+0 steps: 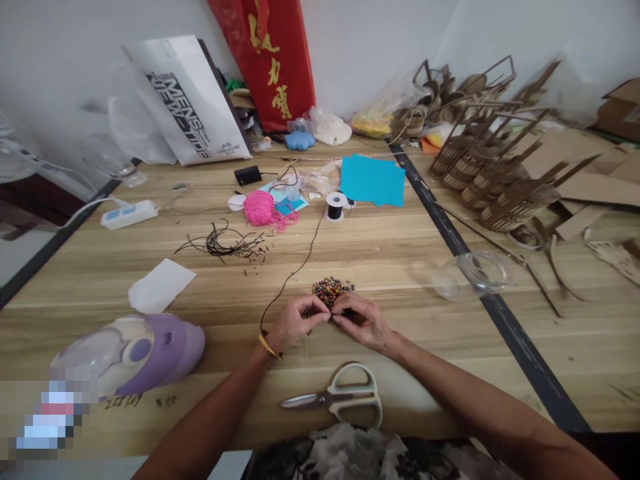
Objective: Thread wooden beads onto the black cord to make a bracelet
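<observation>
My left hand [295, 323] and my right hand [361, 320] meet fingertip to fingertip on the wooden table [380, 247], just in front of a small heap of coloured beads [331, 290]. Both are closed in a pinch. A thin dark cord [300, 263] runs from my left fingers up to a spool [335, 206]. What the right fingers pinch is too small to name. A gold bangle sits on my left wrist.
Scissors [340, 399] lie near the front edge. A purple device [133, 353] and white paper [160, 285] are at left. Cord scraps [223, 243], pink yarn [260, 208], blue sheet [373, 180], a clear jar [475, 273] and woven baskets [495, 180] lie beyond.
</observation>
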